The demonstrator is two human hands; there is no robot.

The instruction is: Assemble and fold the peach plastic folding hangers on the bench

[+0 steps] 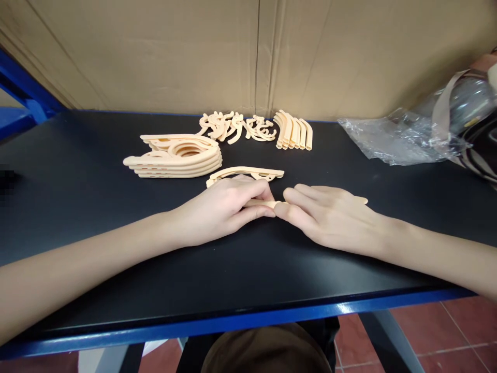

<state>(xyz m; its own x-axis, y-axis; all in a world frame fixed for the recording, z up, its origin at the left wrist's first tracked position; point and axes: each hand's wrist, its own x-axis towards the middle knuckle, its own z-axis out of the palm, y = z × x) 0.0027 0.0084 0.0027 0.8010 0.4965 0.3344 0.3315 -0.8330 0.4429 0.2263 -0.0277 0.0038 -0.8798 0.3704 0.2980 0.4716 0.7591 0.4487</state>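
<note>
My left hand [236, 204] is closed, thumb and fingers pinching a cream plastic hanger piece [261, 203] above the black table. My right hand [330, 215] meets it fingertip to fingertip, closed around the right part of the same piece; a rounded cream tip pokes out beyond its far side. Most of the piece is covered by my hands. Just behind my left hand is a curved cream hanger arm [248, 170] with openings in it. Whether that arm is joined to the held piece cannot be seen.
Stacked cream hanger bodies [174, 160] stand at left. Farther back lie a heap of small hooks [221, 125], several curved hooks [261, 128] and a row of hollow arms [294, 132]. Clear plastic bags [404, 137] and a strapped bag [446, 114] sit right. Cardboard [163, 57] backs the table.
</note>
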